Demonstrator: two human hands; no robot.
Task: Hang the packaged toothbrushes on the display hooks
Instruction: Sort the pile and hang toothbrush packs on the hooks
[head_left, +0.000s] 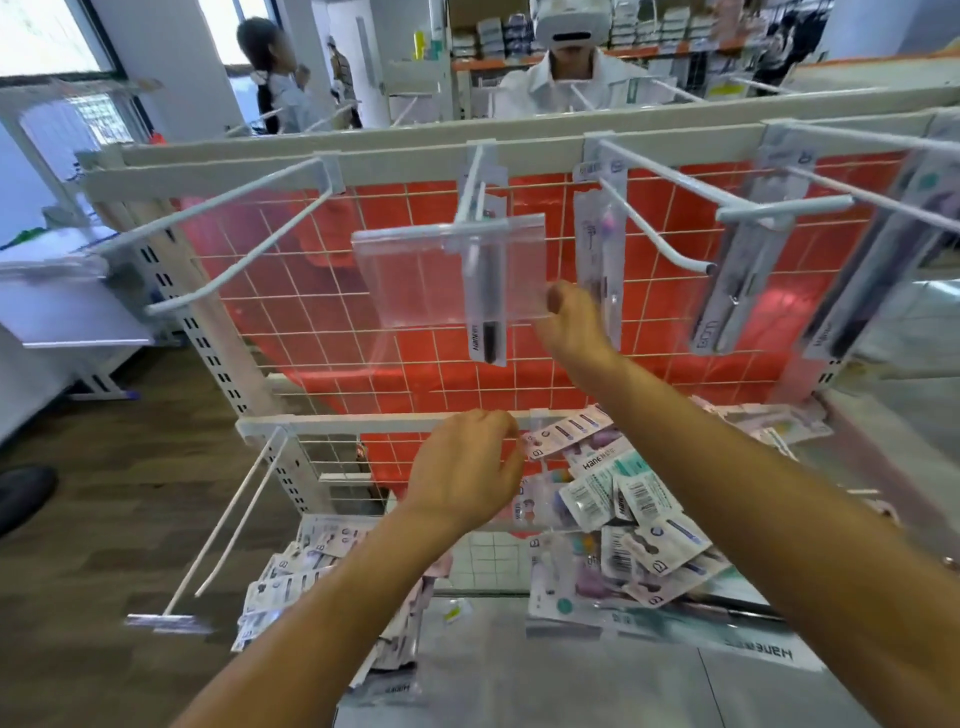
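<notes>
Here, at your 12 o'clock, one packaged toothbrush (489, 343) hangs upright on the middle hook (475, 182), partly behind the clear tag holder (415, 275) at that hook's tip. Just toward 1 o'clock a second pack (597, 244) hangs from the next hook (660, 221). Your right hand (571, 327) is raised between the two, thumb up against the tag holder's lower corner. Its fingers are hidden behind the hand, so you cannot tell whether they hold the second pack. Your left hand (467, 467) hovers lower, at 6 o'clock from the tag holder, back toward you, fingers loosely curled with nothing seen in them. It is just beside the pile of packs (639, 519) heaped on the shelf (545, 675) at 4 o'clock. A smaller heap (306, 561) lies at 7 o'clock, and further packs (727, 296) hang at 2 o'clock. A long hook (234, 260) juts out at 10 o'clock and a lower hook (228, 519) at 8 o'clock. Behind the hooks stands a white wire grid (311, 291) backed by a red sheet (545, 374). Beyond the rack's top rail, at 12 o'clock, a person in white (566, 88) faces you wearing a headset; another person (280, 88) stands at 11 o'clock.
</notes>
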